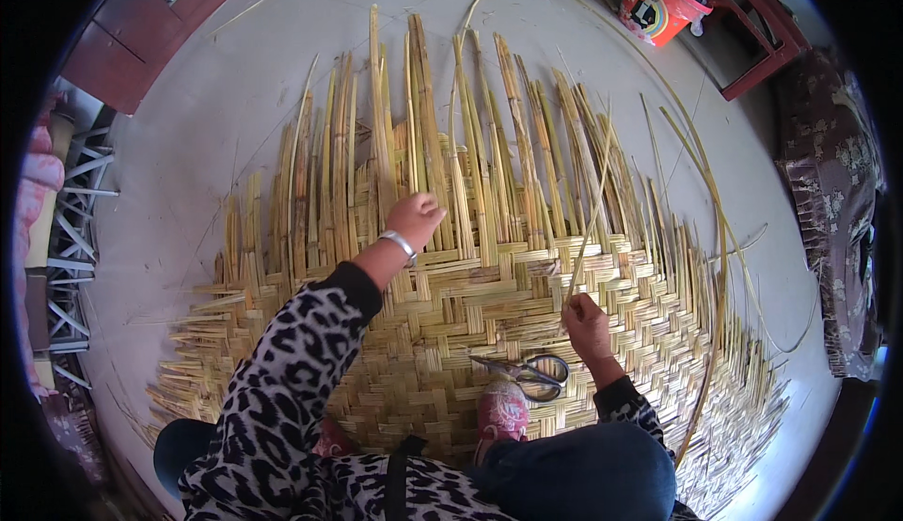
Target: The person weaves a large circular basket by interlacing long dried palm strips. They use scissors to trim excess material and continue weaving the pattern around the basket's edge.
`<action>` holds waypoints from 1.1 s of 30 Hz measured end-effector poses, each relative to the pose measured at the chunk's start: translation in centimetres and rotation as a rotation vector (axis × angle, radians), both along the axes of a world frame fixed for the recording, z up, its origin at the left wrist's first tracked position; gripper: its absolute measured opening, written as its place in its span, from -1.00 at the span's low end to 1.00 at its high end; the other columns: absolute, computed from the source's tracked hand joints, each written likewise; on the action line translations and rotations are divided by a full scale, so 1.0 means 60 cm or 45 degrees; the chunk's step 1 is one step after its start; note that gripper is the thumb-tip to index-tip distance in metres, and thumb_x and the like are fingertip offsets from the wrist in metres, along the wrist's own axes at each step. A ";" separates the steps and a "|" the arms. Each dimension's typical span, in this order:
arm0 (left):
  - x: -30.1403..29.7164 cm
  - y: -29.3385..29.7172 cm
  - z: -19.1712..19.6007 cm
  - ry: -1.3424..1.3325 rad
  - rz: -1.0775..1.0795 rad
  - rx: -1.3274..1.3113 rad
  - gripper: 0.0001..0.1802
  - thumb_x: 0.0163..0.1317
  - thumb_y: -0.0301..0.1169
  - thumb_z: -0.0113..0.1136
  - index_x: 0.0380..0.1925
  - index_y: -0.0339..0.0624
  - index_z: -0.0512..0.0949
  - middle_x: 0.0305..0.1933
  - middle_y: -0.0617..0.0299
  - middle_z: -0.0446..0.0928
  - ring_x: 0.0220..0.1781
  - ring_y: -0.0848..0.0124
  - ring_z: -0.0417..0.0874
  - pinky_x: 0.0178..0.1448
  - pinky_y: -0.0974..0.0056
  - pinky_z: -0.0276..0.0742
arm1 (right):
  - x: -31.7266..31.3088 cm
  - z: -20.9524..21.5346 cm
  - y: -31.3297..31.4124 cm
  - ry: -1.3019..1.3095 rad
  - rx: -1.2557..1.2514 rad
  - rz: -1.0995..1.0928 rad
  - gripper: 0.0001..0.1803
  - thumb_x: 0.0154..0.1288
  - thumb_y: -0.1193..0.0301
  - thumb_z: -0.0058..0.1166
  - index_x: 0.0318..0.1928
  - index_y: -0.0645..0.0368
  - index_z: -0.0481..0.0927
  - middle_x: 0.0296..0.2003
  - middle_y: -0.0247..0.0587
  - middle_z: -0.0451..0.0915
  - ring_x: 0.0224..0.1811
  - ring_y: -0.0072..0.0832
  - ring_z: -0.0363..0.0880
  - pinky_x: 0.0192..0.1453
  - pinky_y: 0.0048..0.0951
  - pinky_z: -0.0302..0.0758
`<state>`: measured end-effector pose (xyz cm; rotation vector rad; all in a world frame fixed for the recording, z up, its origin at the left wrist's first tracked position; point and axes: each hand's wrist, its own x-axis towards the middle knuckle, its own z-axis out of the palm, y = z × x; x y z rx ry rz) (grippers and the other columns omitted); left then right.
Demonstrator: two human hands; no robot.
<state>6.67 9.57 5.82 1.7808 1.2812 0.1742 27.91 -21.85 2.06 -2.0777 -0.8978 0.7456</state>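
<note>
A large woven mat [461, 305] of pale split reeds lies on the floor under me, with long loose reed strips [523, 135] sticking out from its far edge. My left hand [417, 218], with a silver bracelet at the wrist, is closed just over the base of those strips. What its fingers grip, if anything, is hidden. To the right, my right hand [588, 325] is closed on the lower end of a thin reed strip [593, 211], which slants up and away across the weave. Scissors [527, 371] with dark handles lie on the mat, below and left of my right hand.
My pink shoe [502, 416] rests on the mat beside the scissors. Long thin strips [720, 239] curve over the right side. A red bucket [658, 8] stands at the far right, near a dark red wooden frame [767, 70]. Brown furniture [127, 27] is at the far left.
</note>
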 end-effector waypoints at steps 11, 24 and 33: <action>0.154 0.129 -0.031 0.436 -0.104 0.087 -0.49 0.07 -0.20 0.33 -0.11 -0.43 0.57 -0.06 -0.24 0.61 0.04 -0.06 0.63 0.12 0.02 0.56 | -0.009 -0.056 0.050 0.138 0.039 -0.105 -0.87 0.25 0.43 0.18 -0.28 0.20 0.52 -0.59 -0.23 0.48 -0.56 -0.50 0.46 -0.41 -0.42 0.46; 0.162 0.189 0.000 -0.148 0.372 -0.281 -0.66 0.12 -0.19 0.40 -0.31 -0.19 0.54 -0.33 0.25 0.56 -0.32 0.40 0.59 -0.29 0.24 0.59 | -0.013 0.000 -0.049 0.737 0.372 -0.675 -0.87 0.43 0.46 0.02 -0.15 0.28 0.45 -0.43 -0.28 0.53 -0.45 -0.61 0.51 -0.39 -0.57 0.50; 0.165 0.195 0.052 -0.402 0.379 -0.511 -0.66 0.21 -0.24 0.36 -0.23 -0.30 0.54 -0.26 0.05 0.64 -0.25 0.27 0.71 -0.24 0.15 0.69 | -0.118 0.064 -0.121 -0.191 -0.026 0.434 -0.78 0.17 0.42 0.25 -0.18 0.17 0.57 -0.24 -0.12 0.60 -0.22 -0.19 0.62 -0.15 -0.21 0.58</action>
